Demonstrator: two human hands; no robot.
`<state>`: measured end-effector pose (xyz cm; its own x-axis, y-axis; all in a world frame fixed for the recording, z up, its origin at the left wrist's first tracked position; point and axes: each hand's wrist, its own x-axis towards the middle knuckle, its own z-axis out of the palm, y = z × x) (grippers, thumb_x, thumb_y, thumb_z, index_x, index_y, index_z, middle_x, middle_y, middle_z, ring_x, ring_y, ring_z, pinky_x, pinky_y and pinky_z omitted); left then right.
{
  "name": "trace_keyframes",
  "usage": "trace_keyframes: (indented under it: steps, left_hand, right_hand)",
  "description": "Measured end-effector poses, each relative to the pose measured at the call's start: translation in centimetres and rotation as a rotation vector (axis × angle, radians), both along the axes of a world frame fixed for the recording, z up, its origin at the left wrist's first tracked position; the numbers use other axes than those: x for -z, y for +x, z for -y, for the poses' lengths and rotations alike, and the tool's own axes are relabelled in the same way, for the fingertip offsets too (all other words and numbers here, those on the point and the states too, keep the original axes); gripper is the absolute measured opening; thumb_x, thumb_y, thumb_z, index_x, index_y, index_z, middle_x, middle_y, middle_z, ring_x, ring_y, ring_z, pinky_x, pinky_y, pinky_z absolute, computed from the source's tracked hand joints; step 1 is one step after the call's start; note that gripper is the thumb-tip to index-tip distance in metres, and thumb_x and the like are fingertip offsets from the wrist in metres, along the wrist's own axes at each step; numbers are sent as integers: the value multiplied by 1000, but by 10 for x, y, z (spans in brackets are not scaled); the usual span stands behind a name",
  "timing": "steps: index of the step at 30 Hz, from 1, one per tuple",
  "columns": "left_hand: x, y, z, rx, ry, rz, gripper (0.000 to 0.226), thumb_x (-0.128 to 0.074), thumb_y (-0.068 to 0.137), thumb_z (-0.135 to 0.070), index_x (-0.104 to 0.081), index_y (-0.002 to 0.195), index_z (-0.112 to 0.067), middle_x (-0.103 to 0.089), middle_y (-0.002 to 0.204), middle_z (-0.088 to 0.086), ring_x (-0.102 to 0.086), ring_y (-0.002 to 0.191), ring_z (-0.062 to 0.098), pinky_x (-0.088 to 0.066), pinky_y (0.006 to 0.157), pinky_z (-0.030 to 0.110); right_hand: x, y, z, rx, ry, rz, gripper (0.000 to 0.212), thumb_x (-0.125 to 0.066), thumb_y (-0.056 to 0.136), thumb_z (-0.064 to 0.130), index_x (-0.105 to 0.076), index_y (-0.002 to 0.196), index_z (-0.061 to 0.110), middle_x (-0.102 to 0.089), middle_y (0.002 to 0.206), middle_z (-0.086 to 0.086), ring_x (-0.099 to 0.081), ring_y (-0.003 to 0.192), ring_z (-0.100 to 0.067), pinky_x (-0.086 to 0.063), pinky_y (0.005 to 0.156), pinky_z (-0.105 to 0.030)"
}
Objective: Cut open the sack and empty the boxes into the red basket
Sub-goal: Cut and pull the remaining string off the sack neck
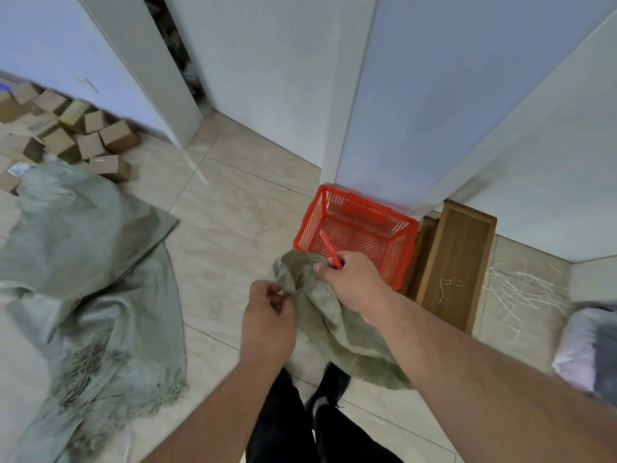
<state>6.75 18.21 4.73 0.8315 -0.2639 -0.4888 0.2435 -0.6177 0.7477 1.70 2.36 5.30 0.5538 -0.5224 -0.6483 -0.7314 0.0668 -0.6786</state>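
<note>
We hold the sack [320,295] in both grips, left [268,315] pinching, right [354,282] also clasping a red cutter [330,250], beside the red basket [359,228].

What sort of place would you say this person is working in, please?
Probably a storeroom or the packing corner of a small warehouse, indoors. A pile of small cardboard boxes lies on the tiled floor, large woven sacks lie slumped beside it, and a red basket stands against the white wall panels.
</note>
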Motion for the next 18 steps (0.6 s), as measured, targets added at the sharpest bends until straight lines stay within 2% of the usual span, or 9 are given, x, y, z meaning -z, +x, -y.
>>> trace_keyframes:
  steps: [1,2,4,5,7,10,13,15,18]
  left_hand:
    - [-2,0,-3,70,50,114,20,-66,96,-24,-55,112,-24,-69,104,-5,-65,81,11,-50,62,18]
    - [-4,0,-5,170,90,310,24,-67,96,-25,-57,117,-24,-66,109,-8,-64,89,11,-51,70,22]
    - [-3,-4,-6,434,65,695,28,-72,93,-19,-64,120,-17,-68,112,-4,-64,98,16,-52,77,25]
    - [-3,-4,-4,542,46,807,31,-74,91,-16,-67,121,-15,-71,111,-2,-66,97,18,-52,75,26]
    - [-4,1,3,655,58,850,36,-75,89,-15,-68,124,-17,-74,112,-4,-71,92,18,-51,69,24]
    - [-9,7,10,667,233,608,31,-62,96,-34,-57,127,-28,-69,112,-12,-71,86,17,-51,65,29]
    - [-8,13,14,642,380,220,28,-58,90,-52,-54,108,-31,-65,97,-15,-68,80,15,-48,64,32]
    - [-4,19,18,608,379,94,22,-59,87,-50,-53,86,-29,-62,79,-13,-61,69,10,-43,59,30]
    - [0,28,25,533,241,-23,23,-63,84,-29,-48,68,-22,-54,65,-10,-51,58,10,-40,55,27]
  right_hand:
    - [-1,0,-1,-6,8,0,34,-73,99,29,-50,78,16,-40,63,2,-36,50,-12,-33,45,-21]
    - [-1,1,-1,-12,13,2,36,-73,99,29,-49,76,17,-39,62,3,-36,50,-12,-33,46,-22]
    - [-1,2,-2,-16,18,10,36,-74,98,30,-50,73,18,-42,63,2,-39,53,-14,-36,51,-26]
    - [-1,3,-3,-17,22,15,35,-73,97,31,-51,74,19,-44,64,0,-41,55,-15,-38,54,-29]
    - [-1,4,-5,-26,20,18,31,-72,97,32,-55,75,19,-49,69,-4,-44,61,-18,-40,57,-32]
    - [-4,4,-4,-4,23,29,29,-72,98,32,-58,77,18,-51,74,-5,-47,65,-18,-41,59,-31]
    - [-7,1,-1,3,57,33,26,-72,99,33,-60,85,15,-49,79,-7,-47,70,-21,-38,58,-31]
    - [-7,-1,0,-30,16,31,29,-73,98,34,-62,85,10,-50,75,-6,-46,66,-19,-39,59,-32]
    - [-12,-8,-4,-7,-75,52,42,-76,94,41,-68,96,0,-52,70,-2,-44,53,-11,-40,51,-24]
